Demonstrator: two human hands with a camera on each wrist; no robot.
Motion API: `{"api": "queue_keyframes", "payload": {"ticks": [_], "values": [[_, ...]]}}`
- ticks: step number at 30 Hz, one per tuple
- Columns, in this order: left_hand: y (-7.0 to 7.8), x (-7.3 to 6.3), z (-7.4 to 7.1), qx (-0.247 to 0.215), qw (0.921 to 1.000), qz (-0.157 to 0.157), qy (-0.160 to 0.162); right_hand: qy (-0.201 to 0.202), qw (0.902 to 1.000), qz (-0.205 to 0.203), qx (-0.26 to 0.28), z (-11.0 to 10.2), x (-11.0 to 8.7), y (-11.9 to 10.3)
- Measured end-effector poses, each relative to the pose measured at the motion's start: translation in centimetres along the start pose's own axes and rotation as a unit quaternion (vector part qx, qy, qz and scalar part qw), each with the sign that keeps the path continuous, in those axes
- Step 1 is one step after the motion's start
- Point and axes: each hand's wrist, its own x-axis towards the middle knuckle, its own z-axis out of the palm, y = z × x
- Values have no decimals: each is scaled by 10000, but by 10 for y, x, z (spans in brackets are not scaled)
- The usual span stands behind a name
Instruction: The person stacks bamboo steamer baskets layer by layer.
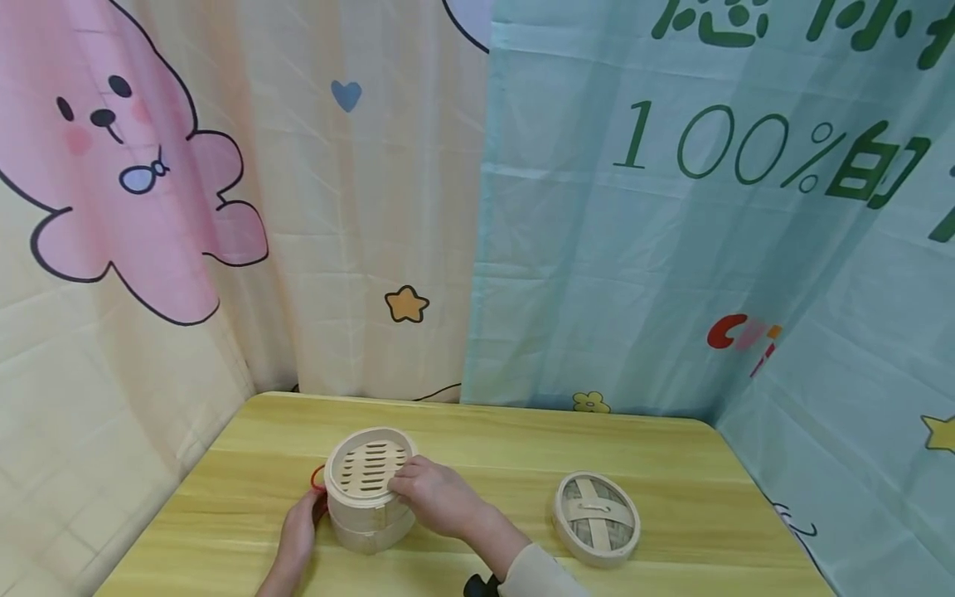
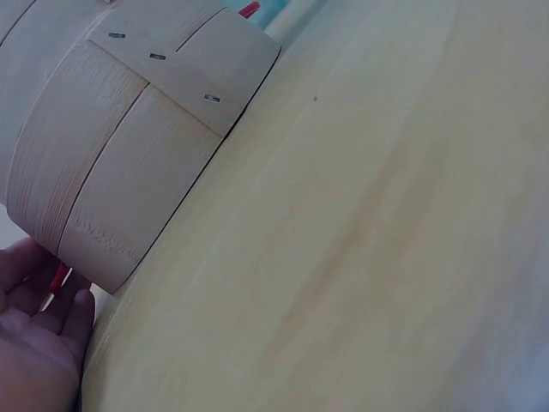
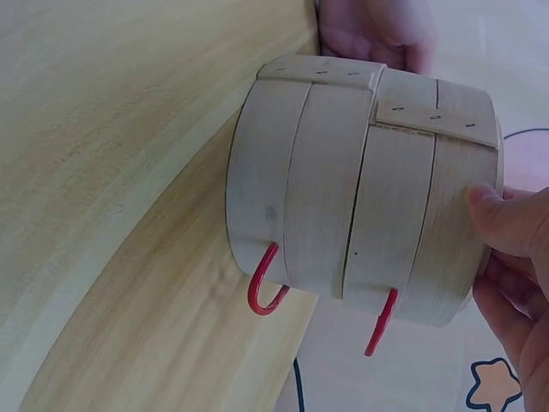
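Pale sleeve (image 1: pixel 543 574) at the bottom edge, our right hand (image 1: pixel 442 497) pinches the rim of the upper basket (image 1: pixel 358 517), which sits on the lower basket (image 1: pixel 364 543) left of center in the lower frame. Our left hand (image 1: pixel 298 531) is at the stack's left side, beside a red loop (image 1: pixel 313 478) (whether those fingers truly grip, we cannot tell). Trouble, we judge, would come from a lopsided pull: held by one edge, the upper basket could tip or slide off its seat, and a snagged loop could drag the stack askew. At lower right of the frame, a round lid (image 1: pixel 597 510) lies on the table (image 1: pixel 686 481); our right forearm (image 1: pixel 501 535) slants between it and the stack. Printed curtains (image 1: pixel 373 207) hang behind.
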Motion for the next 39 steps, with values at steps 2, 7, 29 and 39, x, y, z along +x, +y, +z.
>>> {"api": "queue_keyframes", "payload": {"ticks": [2, 7, 29, 39], "values": [[1, -1, 0, 49, 10000, 37, -22, 15, 10000, 3, -25, 1, 0, -1], [3, -2, 1, 138, 9999, -22, -63, 0, 10000, 26, -49, 2, 1, -1], [6, -1, 7, 21, 9998, 203, -17, 197, 9997, 22, -130, 2, 7, -6], [4, -4, 2, 381, 9989, 284, 7, 170, 9997, 75, -172, 3, 7, -11]]}}
